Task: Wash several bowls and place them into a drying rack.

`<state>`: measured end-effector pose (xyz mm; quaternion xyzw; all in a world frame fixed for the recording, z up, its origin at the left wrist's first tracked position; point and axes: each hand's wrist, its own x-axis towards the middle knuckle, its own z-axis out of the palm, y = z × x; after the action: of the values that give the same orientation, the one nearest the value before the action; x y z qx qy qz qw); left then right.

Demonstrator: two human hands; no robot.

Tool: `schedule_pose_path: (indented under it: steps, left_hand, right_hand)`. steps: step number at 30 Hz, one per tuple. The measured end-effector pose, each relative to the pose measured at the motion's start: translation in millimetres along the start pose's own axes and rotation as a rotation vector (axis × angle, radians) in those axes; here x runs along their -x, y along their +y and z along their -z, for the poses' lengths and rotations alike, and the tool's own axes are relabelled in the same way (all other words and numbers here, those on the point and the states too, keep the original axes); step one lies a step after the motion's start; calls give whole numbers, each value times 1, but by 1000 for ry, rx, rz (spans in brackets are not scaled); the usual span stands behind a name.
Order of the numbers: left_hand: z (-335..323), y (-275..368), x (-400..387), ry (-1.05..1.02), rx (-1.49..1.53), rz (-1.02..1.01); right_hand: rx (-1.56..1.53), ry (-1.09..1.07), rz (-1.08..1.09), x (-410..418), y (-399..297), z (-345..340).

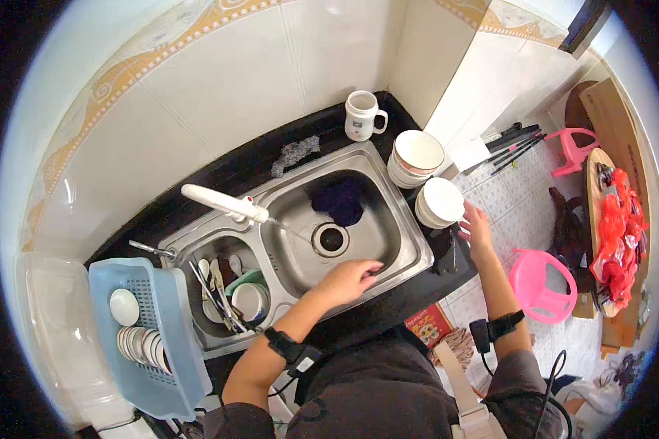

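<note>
My left hand [351, 281] is over the near edge of the large stainless steel sink basin [285, 258], fingers loosely curled, with nothing seen in it. My right hand [476, 228] is at the right side of a stack of white bowls [439, 203] on the black counter; whether its fingertips touch the bowls I cannot tell. Behind stands a second stack of bowls [415, 156]. A dark blue cloth [339, 202] lies in the basin. Water runs from the white faucet [225, 203] towards the drain [331, 239]. The small basin holds cutlery [217, 285] and bowls [250, 302].
A blue dish rack [186, 351] with a row of bowls [143, 345] stands at the left. A white mug [361, 118] and a grey scrubbing cloth [295, 155] are behind the sink. Pink plastic stools [543, 285] and a table with red plastic bags [618, 236] are at the right.
</note>
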<state>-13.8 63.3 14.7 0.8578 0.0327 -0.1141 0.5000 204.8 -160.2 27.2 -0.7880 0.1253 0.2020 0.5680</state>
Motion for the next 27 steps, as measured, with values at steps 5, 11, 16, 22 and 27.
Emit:
schedule_pose_path:
  steps: [5,11,16,22,27]
  left_hand:
    - [-20,21,-56,114,127,-73]
    - [10,27,-138,475,783,202]
    - [47,57,-191,582,1072,534]
    - [55,35,-207,287,1347,460]
    - [52,41,-204,336,1299,391]
  right_hand:
    - [209,-120,361,-53,-37,-3]
    - [396,-452,167,-95,-101,-54]
    - [320,-881,-232,-130,-108,-73]
    - [116,-1126,-173,-140,-110,-80]
    - [188,-1134,-99,-154,-101,-81]
